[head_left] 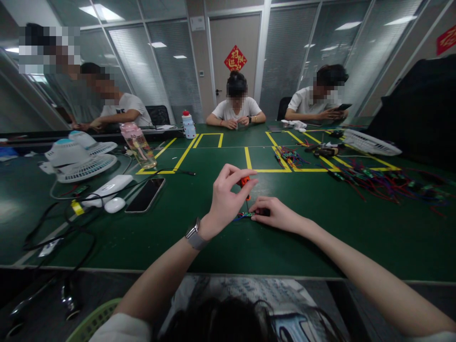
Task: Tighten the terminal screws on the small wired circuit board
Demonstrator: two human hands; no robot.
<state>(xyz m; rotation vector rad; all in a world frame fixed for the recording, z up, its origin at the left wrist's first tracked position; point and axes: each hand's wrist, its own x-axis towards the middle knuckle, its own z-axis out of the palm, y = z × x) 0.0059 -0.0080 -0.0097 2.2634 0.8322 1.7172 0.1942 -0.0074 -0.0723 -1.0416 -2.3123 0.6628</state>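
Note:
My left hand (226,202), with a watch at the wrist, is closed with thumb and fingers around the orange handle of a small screwdriver (245,181). The screwdriver stands nearly upright, its thin shaft pointing down to a small green circuit board (246,215) with fine coloured wires. My right hand (276,214) rests on the green table (213,251), its fingertips pinching the board's right end. Something dark shows under the right fingers, and I cannot make out what it is. Whether the screwdriver tip sits in a screw is too small to see.
To the left lie a phone (146,195), a white mouse (114,204), black cables, white fans (85,164) and a pink-lidded bottle (138,145). On the right are bundles of wired circuit boards (388,185) and a white grille (372,143). Several people are across the table.

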